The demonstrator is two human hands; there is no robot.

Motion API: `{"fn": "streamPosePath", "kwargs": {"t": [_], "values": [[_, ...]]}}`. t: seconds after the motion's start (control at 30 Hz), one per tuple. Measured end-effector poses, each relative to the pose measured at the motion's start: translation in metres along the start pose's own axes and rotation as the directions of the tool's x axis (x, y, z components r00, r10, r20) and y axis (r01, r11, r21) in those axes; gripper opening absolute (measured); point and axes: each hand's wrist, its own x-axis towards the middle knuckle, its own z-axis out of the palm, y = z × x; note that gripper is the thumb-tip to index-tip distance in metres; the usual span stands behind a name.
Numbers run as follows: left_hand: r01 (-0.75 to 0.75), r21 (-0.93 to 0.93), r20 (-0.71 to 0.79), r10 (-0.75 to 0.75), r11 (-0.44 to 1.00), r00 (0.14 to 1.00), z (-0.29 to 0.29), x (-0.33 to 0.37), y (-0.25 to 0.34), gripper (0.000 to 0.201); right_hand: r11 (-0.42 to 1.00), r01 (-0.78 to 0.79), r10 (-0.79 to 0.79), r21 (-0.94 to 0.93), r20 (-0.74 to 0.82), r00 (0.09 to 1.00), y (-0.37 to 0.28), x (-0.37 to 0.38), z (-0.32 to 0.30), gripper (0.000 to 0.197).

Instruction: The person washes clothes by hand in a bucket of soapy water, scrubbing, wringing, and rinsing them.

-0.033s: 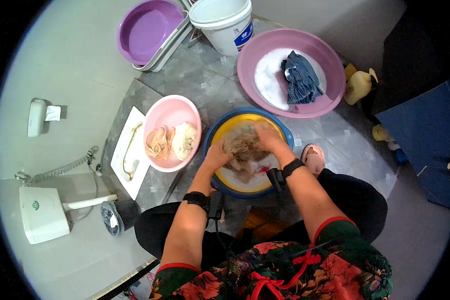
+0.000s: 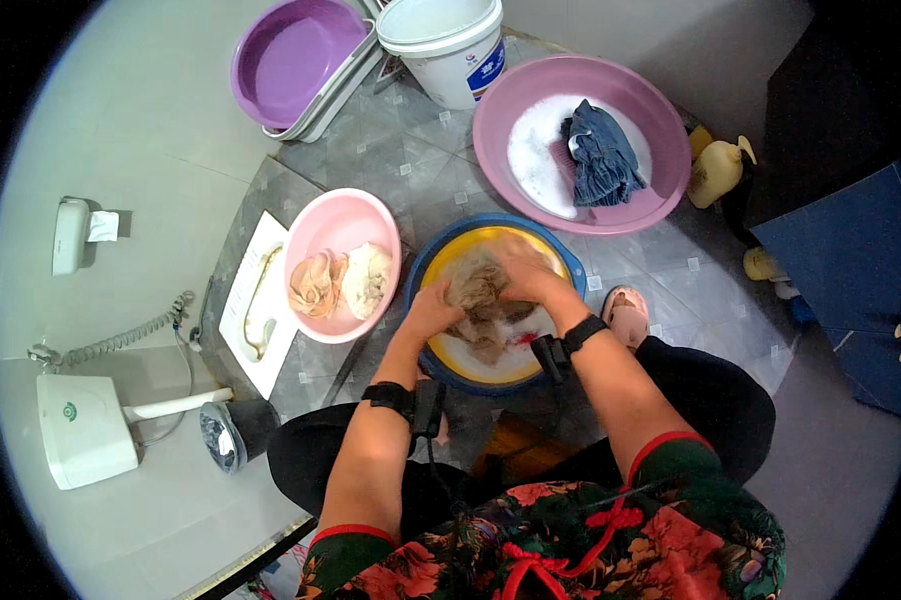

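Note:
A wet brownish-grey cloth lies bunched in cloudy water in a basin with a yellow inside and a blue rim. On the cloth's left side, my left hand is closed around a fold. My right hand grips it from the right, its fingers partly smeared by motion, thumb against the fabric. Something small and red shows in the water below the cloth; its kind is unclear. Both wrists carry black straps with small dark devices.
Left stands a pink basin holding peach and cream cloths. Behind right, a mauve basin contains suds and blue denim. A white bucket, purple basin, floor toilet, bin and pump bottle surround the tiled floor.
My right hand has shifted slightly up and left over the cloth and is more blurred. The cloth's bunched top has moved a little with it. My left hand stays on its fold.

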Motion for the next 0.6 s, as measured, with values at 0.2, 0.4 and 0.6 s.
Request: {"fn": "streamPosePath", "kwargs": {"t": [0.2, 0.4, 0.6], "values": [[-0.077, -0.230, 0.003, 0.080, 0.970, 0.997, -0.020, 0.005, 0.027, 0.051, 0.761, -0.029, -0.129, 0.648, 0.195, 0.972, -0.045, 0.022, -0.039, 0.078], [0.186, -0.889, 0.029, -0.354, 0.419, 0.935, 0.000, 0.005, 0.005, 0.071, 0.812, -0.313, 0.323, 0.493, 0.067, 0.944, -0.032, 0.030, -0.027, 0.050], [0.313, -0.940, 0.337, -0.245, -0.133, 0.909, 0.051, -0.034, -0.038, 0.058, 0.558, -0.108, 0.160, 0.823, 0.021, 0.987, -0.148, 0.002, -0.014, 0.043]]}}
